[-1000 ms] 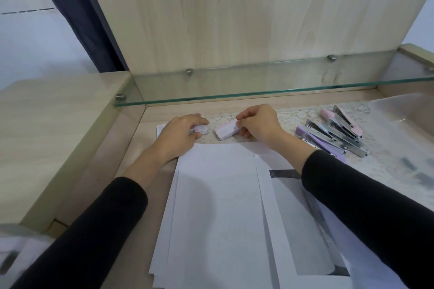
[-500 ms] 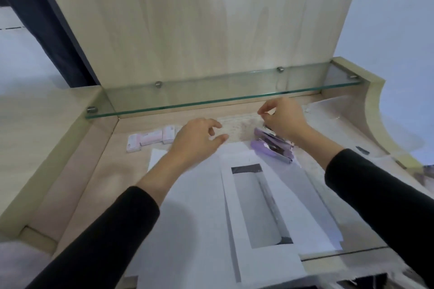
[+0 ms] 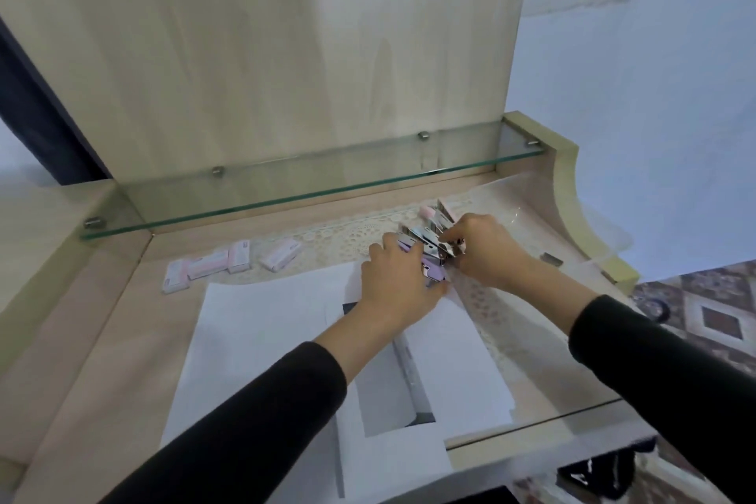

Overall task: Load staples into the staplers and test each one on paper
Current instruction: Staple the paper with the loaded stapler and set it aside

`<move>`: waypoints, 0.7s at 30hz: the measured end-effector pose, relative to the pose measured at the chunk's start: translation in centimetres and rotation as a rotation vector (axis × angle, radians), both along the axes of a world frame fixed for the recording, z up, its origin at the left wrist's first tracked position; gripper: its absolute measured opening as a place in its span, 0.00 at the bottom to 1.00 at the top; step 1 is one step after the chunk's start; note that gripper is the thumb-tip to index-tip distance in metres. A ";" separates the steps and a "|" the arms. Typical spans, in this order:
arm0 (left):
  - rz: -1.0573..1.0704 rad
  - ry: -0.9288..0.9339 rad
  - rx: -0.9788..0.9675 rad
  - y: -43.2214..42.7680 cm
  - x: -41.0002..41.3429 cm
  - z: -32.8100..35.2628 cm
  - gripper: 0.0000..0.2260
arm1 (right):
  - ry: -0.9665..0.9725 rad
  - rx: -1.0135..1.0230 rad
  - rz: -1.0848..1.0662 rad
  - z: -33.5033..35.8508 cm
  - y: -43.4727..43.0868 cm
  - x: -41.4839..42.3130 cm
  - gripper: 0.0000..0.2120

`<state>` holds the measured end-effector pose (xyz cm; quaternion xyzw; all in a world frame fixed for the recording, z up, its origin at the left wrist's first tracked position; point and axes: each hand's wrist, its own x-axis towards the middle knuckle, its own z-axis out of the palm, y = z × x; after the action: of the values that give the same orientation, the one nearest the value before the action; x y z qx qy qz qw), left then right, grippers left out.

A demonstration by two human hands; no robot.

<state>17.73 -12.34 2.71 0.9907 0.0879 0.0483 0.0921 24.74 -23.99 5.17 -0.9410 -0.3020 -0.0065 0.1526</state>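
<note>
left hand (image 3: 399,278) over staplers (image 3: 425,236), grip unclear | right hand (image 3: 487,254) pinching staplers | 4 staple boxes (image 3: 229,262) left of staplers | paper (image 3: 266,323) nearer than staplers

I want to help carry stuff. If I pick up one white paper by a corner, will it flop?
Probably it droops: the white papers look thin and lie flat. Pushed, one would likely slide, since they overlap loosely on the smooth desk.
</note>
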 end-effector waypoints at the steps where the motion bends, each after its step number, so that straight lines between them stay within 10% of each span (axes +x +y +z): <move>1: -0.010 0.002 0.004 0.4 0.1 -0.1 0.27 | -0.003 0.010 0.003 -0.1 -0.1 0.1 0.16; 16: -0.135 0.029 -0.184 5.6 -0.1 0.2 0.27 | -0.078 0.043 -0.036 -0.5 0.1 -0.8 0.16; 21: -0.008 0.073 -0.103 7.3 -5.7 1.2 0.28 | 0.064 0.052 0.255 -0.7 0.4 -5.9 0.21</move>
<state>12.01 -5.03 3.91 0.9861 0.0896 0.0070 0.1399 18.86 -23.64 4.50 -0.8903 -0.4140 0.0352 0.1862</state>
